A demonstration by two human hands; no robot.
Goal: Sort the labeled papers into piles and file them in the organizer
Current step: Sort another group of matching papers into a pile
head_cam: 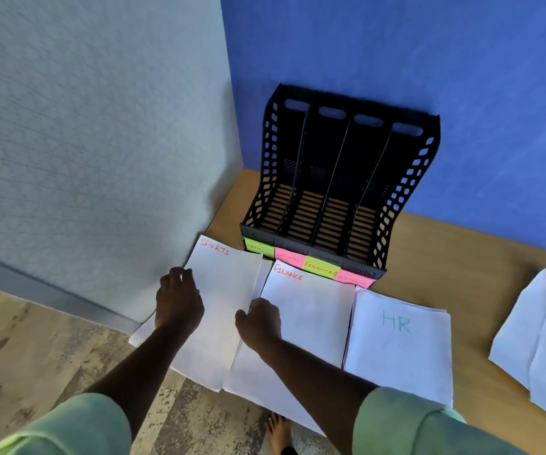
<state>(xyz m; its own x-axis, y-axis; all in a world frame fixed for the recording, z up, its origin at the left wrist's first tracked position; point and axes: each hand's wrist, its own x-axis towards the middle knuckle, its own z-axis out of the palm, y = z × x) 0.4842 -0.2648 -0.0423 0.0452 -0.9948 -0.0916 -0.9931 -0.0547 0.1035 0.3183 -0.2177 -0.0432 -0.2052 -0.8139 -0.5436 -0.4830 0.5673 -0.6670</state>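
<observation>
Wooden desk (445, 257) in a grey-and-blue corner, papers sorted, nothing filed.
Left hand (179, 303) and right hand (258, 320) curl onto the side edges of the SPORTS pile (228, 290); FINANCE pile (311, 310), HR pile (399, 343) and loose sheets (541, 336) lie rightward, before the empty black organizer (340, 178).

You are at a small office or study corner. A wooden bench (445, 257) sits pushed into the angle where a pale grey textured wall (94, 126) meets a blue wall (396, 44). On it stands a black four-slot file organizer (340, 178) with sticky labels (307, 262) reading HR, Sports and Finance, and paper piles (399, 339) headed the same way lie in front. Below you is a worn, mottled floor (35, 356).
</observation>
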